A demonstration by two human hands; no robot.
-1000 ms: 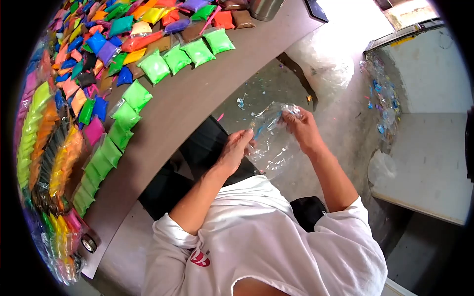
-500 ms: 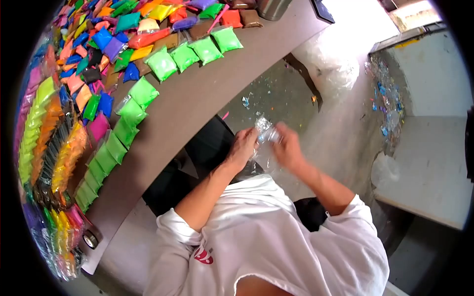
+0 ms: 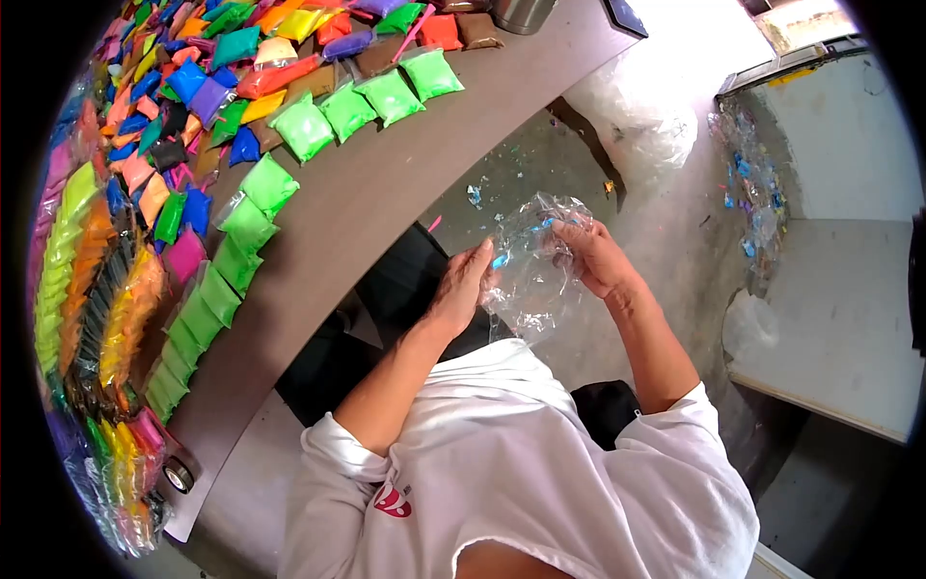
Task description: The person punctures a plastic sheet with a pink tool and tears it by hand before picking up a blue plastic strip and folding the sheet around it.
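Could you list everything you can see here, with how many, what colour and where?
clear plastic bag: one, transparent with blue marks, between the hands
table: one, grey-brown, left
front packets: four, bright green, far row
overlapping packets: several, green, nearer row
mixed packets: uncountable, many colours, heaped on table
metal container: one, silver, far end
flat object: one, dark, far corner
roll: one, dark and pale, near corner
plastic bundle: one, whitish, beyond table
scraps: uncountable, mixed, floor
shirt: one, white, on person
left hand: one, bare, bag's left
right hand: one, bare, bag's right
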